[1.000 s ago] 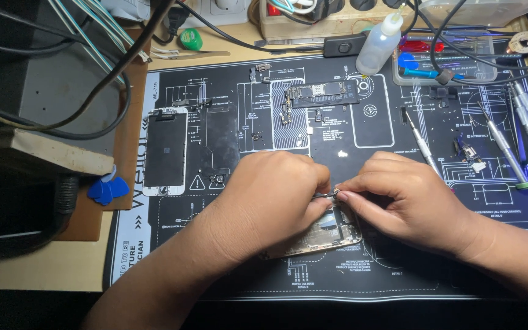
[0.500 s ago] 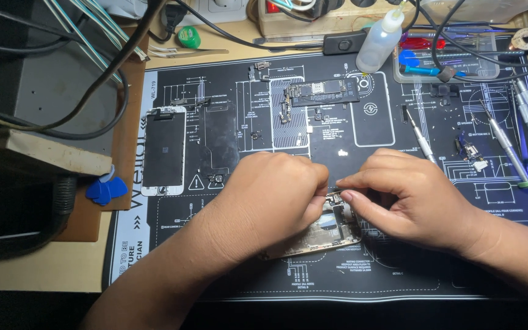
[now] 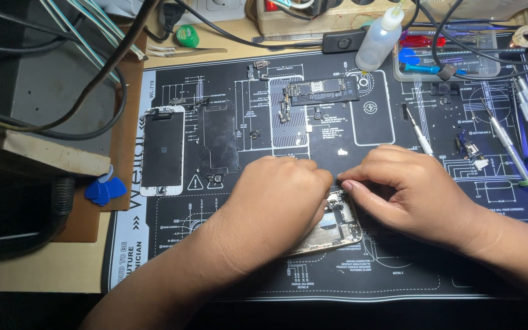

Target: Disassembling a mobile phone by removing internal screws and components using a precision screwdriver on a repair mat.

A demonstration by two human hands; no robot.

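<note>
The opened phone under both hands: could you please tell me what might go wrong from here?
1. Both the left hand and right hand crowd the opened phone housing, hiding the work spot; a slip could harm internal parts.
2. Tiny loose parts lie on the mat by the right forearm and could be swept away.
3. The logic board lies bare near the squeeze bottle; a spill might reach it.

— Where's the opened silver phone housing (image 3: 331,229)?

— On the black printed work mat (image 3: 398,269), under your two hands. Your left hand (image 3: 276,201) covers its left part; your right hand (image 3: 407,195) sits at its right.

— And the detached white phone screen (image 3: 162,151)?

— Left on that mat; the clear plastic squeeze bottle (image 3: 379,41) stands behind.
</note>
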